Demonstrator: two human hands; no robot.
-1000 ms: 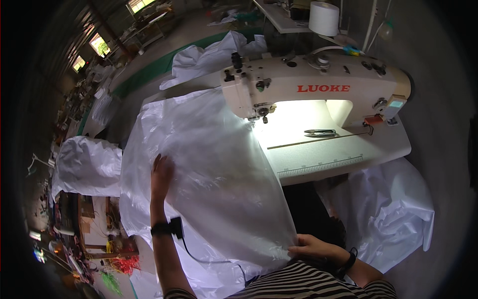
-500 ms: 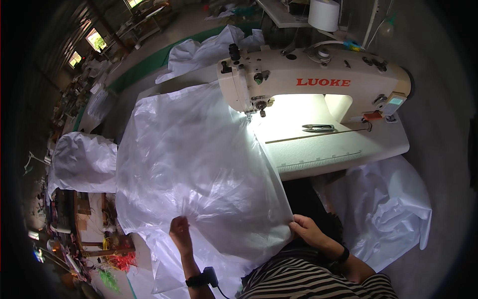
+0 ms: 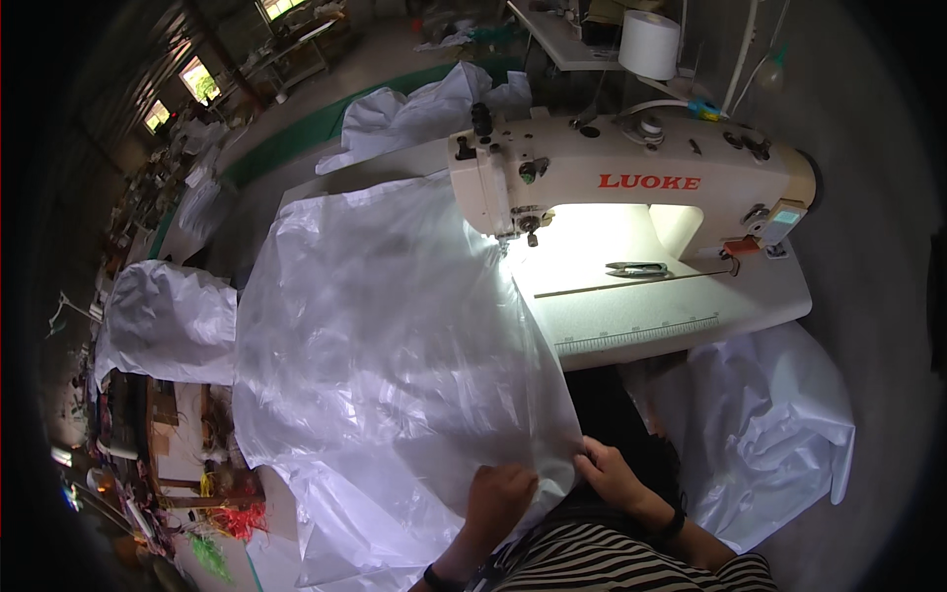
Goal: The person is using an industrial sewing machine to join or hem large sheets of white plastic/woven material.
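A large translucent white plastic sheet (image 3: pixel 395 326) drapes over the machine bed and hangs toward me. Its right edge runs up under the needle area of the white sewing machine (image 3: pixel 582 158), lit by a bright lamp. My right hand (image 3: pixel 612 476) pinches that edge at its near end. Close beside it on the left, my left hand (image 3: pixel 500 501) is closed on the sheet a little inward from the edge, and small creases show at its fingers. Thread snips (image 3: pixel 636 268) lie on the machine bed, right of the needle.
A second heap of white sheeting (image 3: pixel 774 434) hangs at the right. More lies behind the machine (image 3: pixel 424 109) and at the left (image 3: pixel 168 321). A white thread cone (image 3: pixel 649 45) stands at the back. Red strands (image 3: pixel 237 518) and green strands (image 3: pixel 210 557) sit low at left.
My left hand has moved right across the sheet, close to my right hand, which keeps its hold on the edge. The whole view has shifted slightly.
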